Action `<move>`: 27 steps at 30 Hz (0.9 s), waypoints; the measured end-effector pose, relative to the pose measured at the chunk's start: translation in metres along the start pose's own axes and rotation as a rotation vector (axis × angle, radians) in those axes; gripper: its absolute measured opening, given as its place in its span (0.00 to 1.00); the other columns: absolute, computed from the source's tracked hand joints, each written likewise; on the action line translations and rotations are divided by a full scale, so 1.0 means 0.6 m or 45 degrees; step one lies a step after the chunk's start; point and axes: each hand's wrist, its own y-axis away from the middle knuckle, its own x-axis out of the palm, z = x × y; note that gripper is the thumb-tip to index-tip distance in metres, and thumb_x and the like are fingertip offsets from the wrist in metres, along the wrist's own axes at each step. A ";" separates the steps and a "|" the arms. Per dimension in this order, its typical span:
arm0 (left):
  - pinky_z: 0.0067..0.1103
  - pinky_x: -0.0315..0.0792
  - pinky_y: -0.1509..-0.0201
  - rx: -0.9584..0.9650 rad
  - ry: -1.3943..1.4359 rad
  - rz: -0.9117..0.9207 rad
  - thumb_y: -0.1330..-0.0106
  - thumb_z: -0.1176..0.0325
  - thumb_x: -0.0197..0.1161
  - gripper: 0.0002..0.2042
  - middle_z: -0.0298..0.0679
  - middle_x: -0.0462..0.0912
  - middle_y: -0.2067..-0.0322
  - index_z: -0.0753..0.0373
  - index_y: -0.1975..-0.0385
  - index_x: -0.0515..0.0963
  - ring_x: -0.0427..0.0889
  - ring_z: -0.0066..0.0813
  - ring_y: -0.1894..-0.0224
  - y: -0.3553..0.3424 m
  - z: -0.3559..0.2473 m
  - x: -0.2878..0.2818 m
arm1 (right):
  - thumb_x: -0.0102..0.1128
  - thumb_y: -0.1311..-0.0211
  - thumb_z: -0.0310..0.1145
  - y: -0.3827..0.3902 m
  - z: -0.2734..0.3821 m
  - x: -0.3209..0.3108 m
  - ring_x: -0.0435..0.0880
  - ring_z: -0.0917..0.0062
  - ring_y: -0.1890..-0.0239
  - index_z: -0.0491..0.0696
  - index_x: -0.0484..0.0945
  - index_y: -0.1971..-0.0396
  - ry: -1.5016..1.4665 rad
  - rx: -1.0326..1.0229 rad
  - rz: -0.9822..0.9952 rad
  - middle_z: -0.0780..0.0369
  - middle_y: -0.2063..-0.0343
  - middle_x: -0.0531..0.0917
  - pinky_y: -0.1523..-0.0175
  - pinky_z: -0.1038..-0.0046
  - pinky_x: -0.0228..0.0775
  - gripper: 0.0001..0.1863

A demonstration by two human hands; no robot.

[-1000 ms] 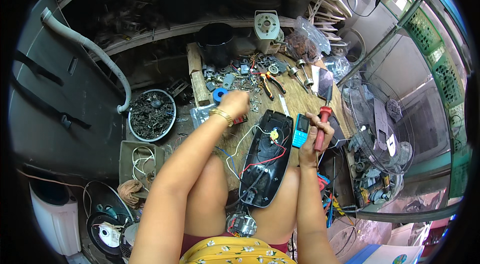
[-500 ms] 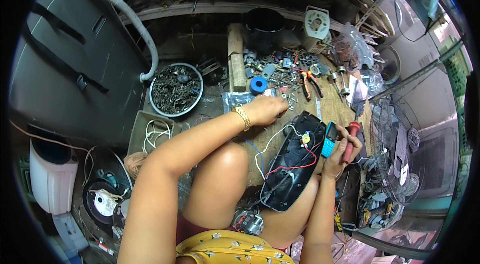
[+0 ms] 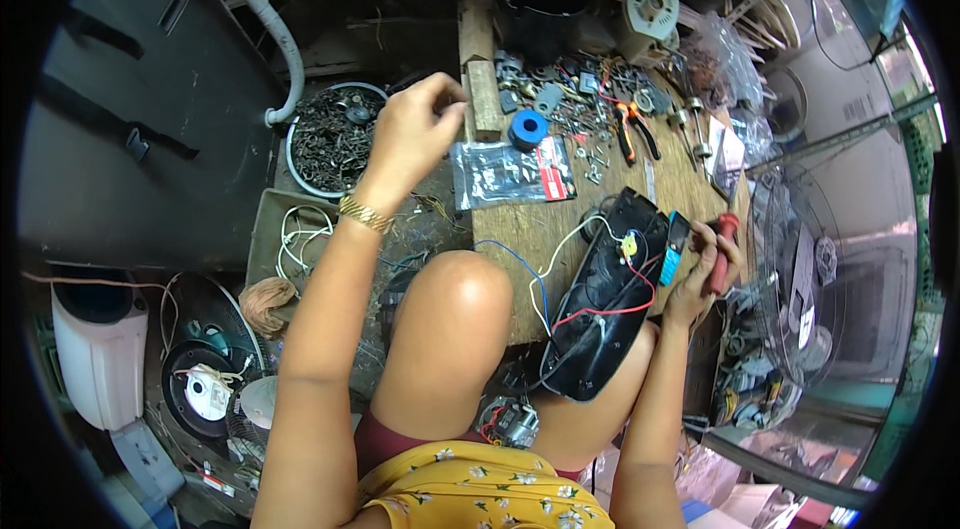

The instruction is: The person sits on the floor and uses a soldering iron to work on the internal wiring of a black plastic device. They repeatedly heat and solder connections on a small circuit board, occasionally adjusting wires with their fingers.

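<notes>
My left hand (image 3: 418,127) is raised between the bowl of screws (image 3: 325,141) and a wooden block (image 3: 485,101), its fingers curled together; anything inside them is hidden. In my right hand (image 3: 700,279) is a screwdriver (image 3: 721,254) with a red handle, wrapped by the fingers. Beside that hand, a turquoise keypad phone (image 3: 673,251) stands close to the edge of a long black plastic housing (image 3: 598,329). The housing rests tilted across my right thigh and the bench, with red, white and blue wires and a small yellowish part (image 3: 628,246) on it.
Pliers with orange handles (image 3: 633,132), a blue tape roll (image 3: 528,129) and a clear plastic packet (image 3: 500,176) lie on the wooden bench (image 3: 515,259) near scattered metal parts. A wire fan guard (image 3: 800,329) stands at right. A motor (image 3: 512,423) sits between my thighs.
My left hand has moved left and away from the small screws on the bench, toward the bowl, uncovering the plastic packet. My right hand still grips the screwdriver. The whole view has shifted slightly.
</notes>
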 end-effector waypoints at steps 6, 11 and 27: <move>0.24 0.70 0.68 -0.001 -0.037 0.129 0.42 0.72 0.63 0.07 0.42 0.82 0.71 0.67 0.67 0.79 0.78 0.31 0.74 0.045 -0.036 0.006 | 0.50 0.31 0.55 -0.044 0.016 -0.017 0.71 0.86 0.78 0.47 0.64 0.46 -0.220 0.082 0.025 0.62 0.75 0.80 0.72 0.86 0.60 0.28; 0.27 0.72 0.64 0.181 0.030 0.192 0.41 0.72 0.62 0.06 0.43 0.80 0.68 0.66 0.67 0.80 0.79 0.35 0.69 0.056 -0.135 0.057 | 0.51 0.32 0.46 -0.137 0.041 -0.046 0.72 0.89 0.80 0.49 0.73 0.66 -0.275 0.310 0.005 0.68 0.79 0.76 0.75 0.88 0.59 0.14; 0.38 0.60 0.43 0.649 -0.229 1.286 0.41 0.75 0.53 0.22 0.35 0.74 0.45 0.46 0.46 0.79 0.69 0.42 0.42 0.087 -0.218 0.272 | 0.52 0.30 0.42 -0.162 0.001 -0.075 0.70 0.88 0.82 0.46 0.73 0.58 -0.224 0.210 -0.153 0.63 0.76 0.81 0.76 0.86 0.60 0.14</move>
